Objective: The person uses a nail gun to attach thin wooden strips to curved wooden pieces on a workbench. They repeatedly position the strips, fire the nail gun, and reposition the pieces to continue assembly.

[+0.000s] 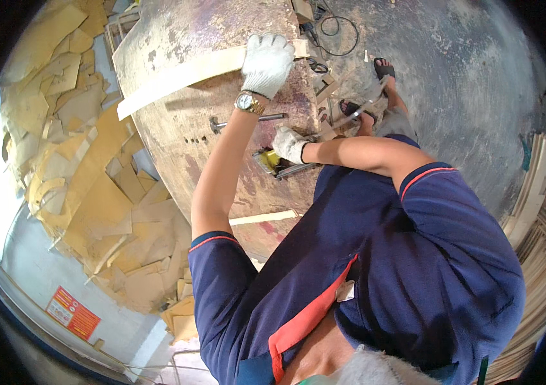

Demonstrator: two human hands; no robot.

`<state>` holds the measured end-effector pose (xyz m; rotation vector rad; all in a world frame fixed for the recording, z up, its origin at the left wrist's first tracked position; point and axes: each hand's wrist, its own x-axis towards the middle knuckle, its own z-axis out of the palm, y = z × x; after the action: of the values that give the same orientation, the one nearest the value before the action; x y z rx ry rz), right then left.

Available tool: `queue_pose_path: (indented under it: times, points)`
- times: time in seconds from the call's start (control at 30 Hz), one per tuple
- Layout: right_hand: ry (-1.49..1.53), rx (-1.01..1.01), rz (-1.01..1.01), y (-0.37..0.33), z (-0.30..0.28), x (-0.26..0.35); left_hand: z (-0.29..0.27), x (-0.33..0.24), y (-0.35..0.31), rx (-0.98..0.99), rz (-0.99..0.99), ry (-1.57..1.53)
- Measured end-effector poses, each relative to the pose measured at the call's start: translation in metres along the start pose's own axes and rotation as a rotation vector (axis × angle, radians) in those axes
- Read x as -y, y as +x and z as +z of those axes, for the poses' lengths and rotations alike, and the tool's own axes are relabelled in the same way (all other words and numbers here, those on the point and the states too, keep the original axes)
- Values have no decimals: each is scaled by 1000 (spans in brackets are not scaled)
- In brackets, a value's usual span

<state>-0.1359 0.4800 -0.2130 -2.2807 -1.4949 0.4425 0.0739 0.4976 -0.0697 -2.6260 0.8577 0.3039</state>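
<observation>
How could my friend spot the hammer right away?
Find the big, brown, worn table, then the left hand in a white knitted glove. Just below that hand, the bare forearm crosses the dark grey hammer. Unlike the long, pale, curved strip above, it's dark and straight, with a short crosswise head.

A woodworking workshop, by the look of it: a hammer (pixel 275 117) lies on a scarred, stained table (pixel 183 29), tan sheet offcuts (pixel 86 212) heap up at left, wood scraps (pixel 327 86) lie just right of it, and long strips (pixel 536 186) stack beyond a scuffed grey floor (pixel 465 83).
</observation>
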Motion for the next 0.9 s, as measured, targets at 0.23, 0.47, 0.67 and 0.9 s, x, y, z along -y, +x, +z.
queue_pose_path:
  times: [0.23,0.47,0.67,0.9]
  points:
    - [581,-3,42,-108,-65,-89,-1,-1,3,12,-1,18]
    - [531,-16,438,-199,-102,-164,3,-1,1,-87,22,7]
    - [846,-458,680,-187,-106,-202,2,-4,3,-47,-12,61]
    - [1207,-626,668,-146,-123,-212,-1,-5,4,-29,-19,54]
